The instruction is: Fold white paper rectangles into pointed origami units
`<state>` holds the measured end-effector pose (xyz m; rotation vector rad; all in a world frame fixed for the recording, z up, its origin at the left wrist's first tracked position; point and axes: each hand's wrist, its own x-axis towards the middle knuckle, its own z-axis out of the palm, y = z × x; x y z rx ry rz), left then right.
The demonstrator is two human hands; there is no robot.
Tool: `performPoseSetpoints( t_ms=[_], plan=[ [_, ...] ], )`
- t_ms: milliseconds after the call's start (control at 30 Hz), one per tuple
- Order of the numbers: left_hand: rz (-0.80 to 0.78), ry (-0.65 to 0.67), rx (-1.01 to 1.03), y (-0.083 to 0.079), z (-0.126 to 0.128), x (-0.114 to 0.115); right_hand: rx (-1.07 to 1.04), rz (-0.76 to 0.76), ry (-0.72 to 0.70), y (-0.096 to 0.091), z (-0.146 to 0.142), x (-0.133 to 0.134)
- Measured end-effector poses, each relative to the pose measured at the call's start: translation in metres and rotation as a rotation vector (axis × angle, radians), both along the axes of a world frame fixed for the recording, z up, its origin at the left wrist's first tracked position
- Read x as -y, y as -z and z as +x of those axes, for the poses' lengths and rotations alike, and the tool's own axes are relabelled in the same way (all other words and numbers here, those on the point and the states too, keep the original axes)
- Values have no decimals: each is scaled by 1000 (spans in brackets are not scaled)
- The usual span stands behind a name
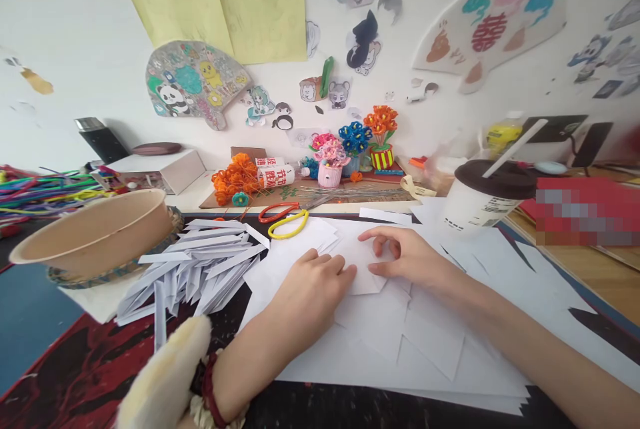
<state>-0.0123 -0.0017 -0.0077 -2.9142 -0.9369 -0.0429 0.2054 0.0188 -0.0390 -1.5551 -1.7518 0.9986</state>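
Note:
My left hand (317,282) rests on a small sheet of white paper (367,282), its fingers curled and closed at the sheet's left side; the fingertips are partly hidden. Across the same sheet, my right hand (407,254) is open, with thumb and forefinger apart near the paper's upper right part. Under both hands lie several loose white sheets (380,362), overlapping. A heap of narrow folded paper strips (200,262) sits left of my left hand. Scissors (285,219) with one orange and one yellow handle lie just beyond the sheets.
A tan bowl (100,235) stands at the left. A lidded cup (487,195) with a straw stands at the right. Behind are an orange flower bunch (235,179), a pink pot of flowers (330,172) and a striped pot (383,157). Decorated fans (195,82) hang on the wall.

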Motion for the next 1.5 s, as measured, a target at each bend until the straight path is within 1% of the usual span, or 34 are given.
performPoseSetpoints(
  t_ms=[300, 600, 700, 833, 1000, 1133, 1200, 1333, 1500],
  plan=[
    [5, -5, 7, 0, -2, 1, -21, -10, -62, -1, 8, -7],
    [-17, -13, -4, -1, -2, 1, -75, -42, -75, -6, 8, -6],
    [-18, -11, -2, 0, -2, 1, -73, -43, -101, -6, 11, -6],
    [-19, -12, -2, 0, -1, 1, -141, -41, -134, -6, 14, -5],
    [-30, -21, -14, -3, 0, 1, -140, -30, -129, -11, 13, 1],
    [-41, -21, -21, -3, 0, 1, -135, -53, -86, -12, 9, 3],
    [-39, -25, -17, -3, 0, 1, -74, -14, -66, -10, 5, 3],
    [-28, -39, -16, -2, 1, 1, 68, 119, -74, -7, -1, 5],
    [-35, -85, 12, -4, -3, -2, 96, 138, -69, -6, -2, 6]
  ],
)
